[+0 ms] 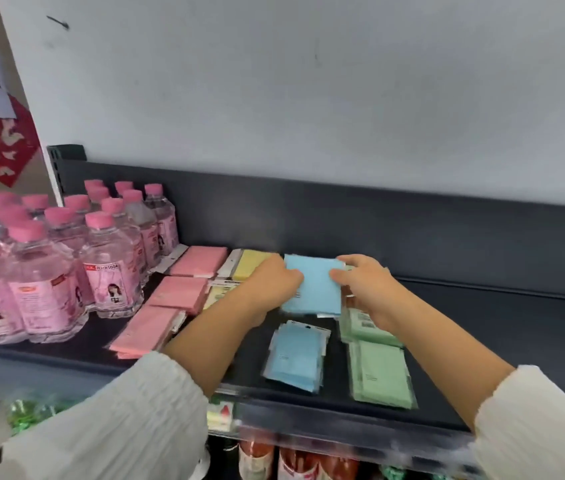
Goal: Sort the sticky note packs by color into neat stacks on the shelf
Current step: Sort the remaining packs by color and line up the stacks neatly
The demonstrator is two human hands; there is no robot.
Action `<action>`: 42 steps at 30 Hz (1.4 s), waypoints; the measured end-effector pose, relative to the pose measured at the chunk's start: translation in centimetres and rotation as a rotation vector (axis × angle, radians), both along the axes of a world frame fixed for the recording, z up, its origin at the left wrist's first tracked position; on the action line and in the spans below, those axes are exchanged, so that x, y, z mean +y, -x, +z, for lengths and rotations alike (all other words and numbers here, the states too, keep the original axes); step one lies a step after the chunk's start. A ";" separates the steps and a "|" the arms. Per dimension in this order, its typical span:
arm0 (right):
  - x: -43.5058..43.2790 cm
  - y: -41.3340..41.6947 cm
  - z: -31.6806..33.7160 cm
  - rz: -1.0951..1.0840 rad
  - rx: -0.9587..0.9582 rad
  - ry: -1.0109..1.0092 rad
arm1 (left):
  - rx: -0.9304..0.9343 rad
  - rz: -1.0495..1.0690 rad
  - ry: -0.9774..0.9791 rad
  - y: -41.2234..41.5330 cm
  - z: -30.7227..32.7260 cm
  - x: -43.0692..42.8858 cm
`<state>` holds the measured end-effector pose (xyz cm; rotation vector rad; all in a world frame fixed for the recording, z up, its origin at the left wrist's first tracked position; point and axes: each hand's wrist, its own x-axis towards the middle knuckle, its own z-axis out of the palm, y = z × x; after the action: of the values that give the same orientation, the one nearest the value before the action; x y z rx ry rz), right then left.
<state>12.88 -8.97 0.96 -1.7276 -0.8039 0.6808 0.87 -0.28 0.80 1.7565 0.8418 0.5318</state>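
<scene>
Both hands hold a blue sticky note pack (315, 285) over the middle of the dark shelf (482, 341). My left hand (274, 282) grips its left edge and my right hand (360, 285) grips its right edge. A blue stack (296, 356) lies in front of it. Green packs (379, 374) lie to the right, partly under my right wrist. Three pink piles (180, 292) run in a row on the left. Yellow packs (250, 265) sit behind my left hand, partly hidden.
Pink-capped peach soda bottles (66, 254) crowd the shelf's left end. A dark back panel (412, 230) closes the shelf behind. The shelf's right part is bare. A lower shelf holds red packages (295, 462).
</scene>
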 end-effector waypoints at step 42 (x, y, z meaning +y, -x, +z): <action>-5.2 3.8 -5.2 -0.034 -0.836 0.510 | 0.612 -0.126 -0.629 1.4 -5.1 -5.8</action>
<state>9.13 -14.14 -4.25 -2.5389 -1.2232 0.1001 -0.50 -6.09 -4.33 2.6051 1.0356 0.1652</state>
